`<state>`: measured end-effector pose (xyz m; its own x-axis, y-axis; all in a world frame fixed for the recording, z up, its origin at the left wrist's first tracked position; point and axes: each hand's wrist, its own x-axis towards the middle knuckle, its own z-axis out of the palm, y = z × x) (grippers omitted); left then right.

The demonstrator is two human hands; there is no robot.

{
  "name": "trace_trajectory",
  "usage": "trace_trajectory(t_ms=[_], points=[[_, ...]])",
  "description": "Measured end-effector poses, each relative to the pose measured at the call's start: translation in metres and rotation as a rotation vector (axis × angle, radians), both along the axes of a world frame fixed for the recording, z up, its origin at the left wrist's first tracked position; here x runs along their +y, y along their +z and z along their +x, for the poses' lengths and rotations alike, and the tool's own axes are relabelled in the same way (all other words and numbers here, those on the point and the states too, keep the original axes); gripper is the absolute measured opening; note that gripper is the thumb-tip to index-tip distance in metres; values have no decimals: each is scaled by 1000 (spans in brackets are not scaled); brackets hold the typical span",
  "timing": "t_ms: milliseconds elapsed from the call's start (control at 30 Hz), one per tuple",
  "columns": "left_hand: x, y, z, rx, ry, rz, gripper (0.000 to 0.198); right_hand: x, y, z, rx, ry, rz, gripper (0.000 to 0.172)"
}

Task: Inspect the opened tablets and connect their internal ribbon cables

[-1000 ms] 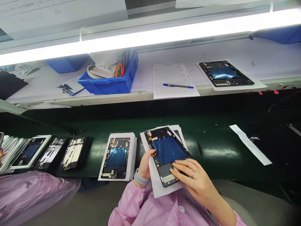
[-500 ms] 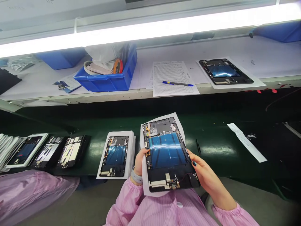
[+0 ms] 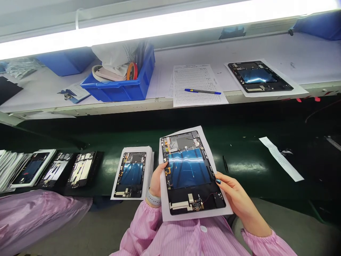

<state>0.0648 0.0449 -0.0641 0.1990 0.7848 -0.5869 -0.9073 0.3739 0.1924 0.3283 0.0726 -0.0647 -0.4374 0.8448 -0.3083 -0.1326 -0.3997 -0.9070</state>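
Note:
An opened tablet (image 3: 189, 167), its blue-filmed battery and circuit parts showing, lies on a white sheet (image 3: 226, 209) above my lap, tilted toward me. My left hand (image 3: 156, 180) grips the left edge, with the thumb on the tablet's rim and the other fingers hidden underneath. On the right, my right hand (image 3: 236, 193) holds the lower right edge of tablet and sheet, its thumb with dark nail polish near the rim. Left of my hands, a similar opened tablet (image 3: 130, 174) rests on a pile of white sheets (image 3: 117, 193) on the dark green bench.
More opened tablets (image 3: 82, 169) and a leaning white stack (image 3: 6, 170) line the left. Tweezers (image 3: 225, 164) and a paper strip (image 3: 281, 158) lie at right. The shelf bears a blue bin (image 3: 114, 90), a form (image 3: 191, 80) with a pen (image 3: 203, 91), and another tablet (image 3: 261, 76).
The white sheet now shows along the tablet's right side and lower right corner. My left thumb sits slightly higher on the rim. The camera view has shifted a little.

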Motion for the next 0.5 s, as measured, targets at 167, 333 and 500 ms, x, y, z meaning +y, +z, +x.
trace_trajectory(t_ms=[167,333,500], points=[[0,-4,0,-49,-37,69,34,2,-3,3,-15,28,10,27],[-1,-6,-1,-49,-64,89,43,-2,1,6,-332,19,253,33],[1,-4,-2,-76,-75,66,47,-20,22,-6,-776,63,952,22]])
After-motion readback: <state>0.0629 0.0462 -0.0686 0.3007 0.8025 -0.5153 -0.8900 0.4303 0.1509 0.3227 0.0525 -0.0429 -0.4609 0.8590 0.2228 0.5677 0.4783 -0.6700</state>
